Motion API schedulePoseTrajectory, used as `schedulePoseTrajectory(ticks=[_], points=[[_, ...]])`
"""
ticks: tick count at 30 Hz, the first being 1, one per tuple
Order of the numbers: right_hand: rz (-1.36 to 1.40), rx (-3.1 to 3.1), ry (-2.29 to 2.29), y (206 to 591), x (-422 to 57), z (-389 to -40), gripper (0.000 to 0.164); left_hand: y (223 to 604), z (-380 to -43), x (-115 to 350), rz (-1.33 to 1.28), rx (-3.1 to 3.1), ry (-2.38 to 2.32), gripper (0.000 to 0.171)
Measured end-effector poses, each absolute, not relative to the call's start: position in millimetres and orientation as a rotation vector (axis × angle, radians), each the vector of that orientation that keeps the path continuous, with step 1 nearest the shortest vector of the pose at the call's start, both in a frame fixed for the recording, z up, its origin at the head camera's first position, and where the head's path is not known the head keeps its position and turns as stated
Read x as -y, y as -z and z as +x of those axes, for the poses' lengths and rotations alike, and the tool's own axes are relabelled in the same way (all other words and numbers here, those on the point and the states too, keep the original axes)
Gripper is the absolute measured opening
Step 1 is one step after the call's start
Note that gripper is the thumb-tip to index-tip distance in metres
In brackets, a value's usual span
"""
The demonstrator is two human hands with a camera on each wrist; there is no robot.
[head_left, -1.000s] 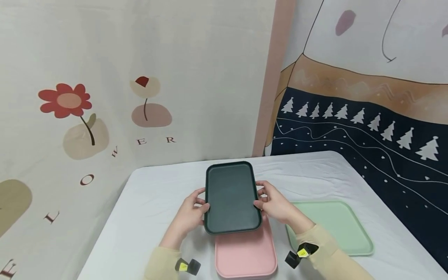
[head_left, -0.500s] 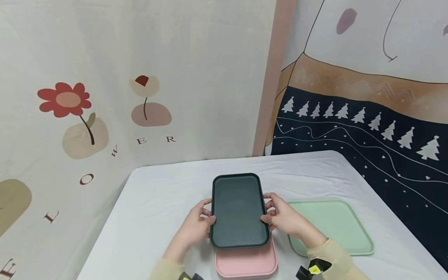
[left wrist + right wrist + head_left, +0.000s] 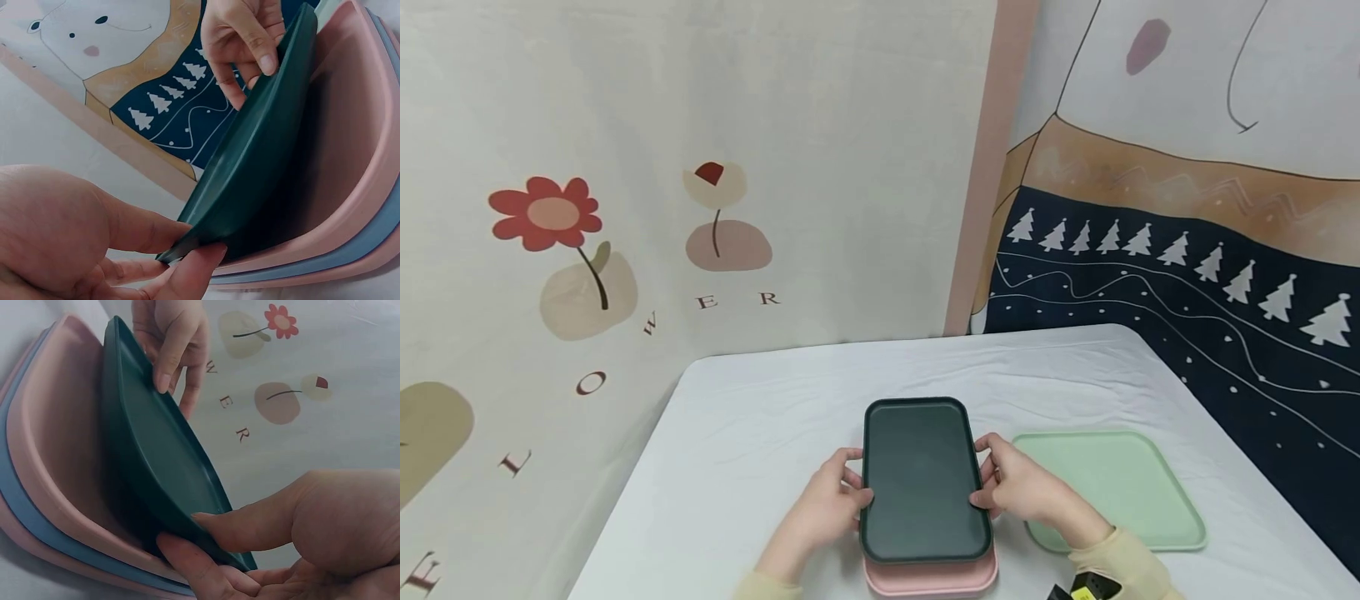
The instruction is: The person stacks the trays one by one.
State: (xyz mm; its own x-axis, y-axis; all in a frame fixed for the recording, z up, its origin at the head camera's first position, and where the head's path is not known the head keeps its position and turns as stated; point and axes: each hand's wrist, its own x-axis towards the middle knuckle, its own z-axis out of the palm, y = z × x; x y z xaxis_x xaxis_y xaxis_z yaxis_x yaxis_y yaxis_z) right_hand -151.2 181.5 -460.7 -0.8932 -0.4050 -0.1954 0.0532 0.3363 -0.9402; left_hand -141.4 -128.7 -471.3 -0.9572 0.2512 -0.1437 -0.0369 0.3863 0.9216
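A dark green rectangular tray [image 3: 925, 479] is held by its two long sides, my left hand [image 3: 827, 504] on one rim and my right hand [image 3: 1022, 483] on the other. Each thumb lies over the rim with fingers beneath. Under it is a pink tray [image 3: 932, 578], its near edge showing in the head view. Both wrist views reveal a stack: the pink tray on top, a blue tray [image 3: 37, 519] below it, and another pink tray [image 3: 15, 531] at the bottom. The green tray is tilted over the stack, its near end raised above the pink tray's inside.
A light green tray [image 3: 1120, 492] lies flat on the white-covered table [image 3: 760, 433], to the right of the stack and partly behind my right forearm. Printed cloth [image 3: 850, 167] hangs behind the table, and a dark tree-patterned cloth [image 3: 1187, 333] hangs along the right.
Both hands have brought the dark green tray down and nearer to me, slightly to the right, so it covers more of the pink tray. The light green tray stays put.
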Motion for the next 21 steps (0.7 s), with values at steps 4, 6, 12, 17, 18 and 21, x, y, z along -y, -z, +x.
schedulePoseTrajectory(ticks=[4, 6, 12, 17, 18, 21], points=[[-0.316, -2.208, 1.572, 463.4, -182.1, -149.3, 0.071, 473.3, -137.9, 129.5, 0.170, -2.367, -1.617, 0.060], [-0.321, -2.217, 1.559, 463.3, -182.3, -147.8, 0.071, 474.1, -136.3, 129.4, 0.165, -2.362, -1.621, 0.060], [-0.343, -2.237, 1.521, 460.8, -185.5, -142.9, 0.071, 473.6, -132.2, 125.3, 0.173, -2.391, -1.574, 0.060], [-0.364, -2.247, 1.512, 461.6, -185.8, -141.6, 0.071, 473.0, -130.8, 123.2, 0.157, -2.443, -1.491, 0.060], [-0.367, -2.250, 1.510, 461.9, -185.6, -141.5, 0.071, 472.8, -130.5, 123.0, 0.155, -2.451, -1.475, 0.060], [-0.372, -2.264, 1.499, 462.9, -185.3, -141.3, 0.071, 472.5, -129.6, 122.2, 0.152, -2.472, -1.436, 0.060]])
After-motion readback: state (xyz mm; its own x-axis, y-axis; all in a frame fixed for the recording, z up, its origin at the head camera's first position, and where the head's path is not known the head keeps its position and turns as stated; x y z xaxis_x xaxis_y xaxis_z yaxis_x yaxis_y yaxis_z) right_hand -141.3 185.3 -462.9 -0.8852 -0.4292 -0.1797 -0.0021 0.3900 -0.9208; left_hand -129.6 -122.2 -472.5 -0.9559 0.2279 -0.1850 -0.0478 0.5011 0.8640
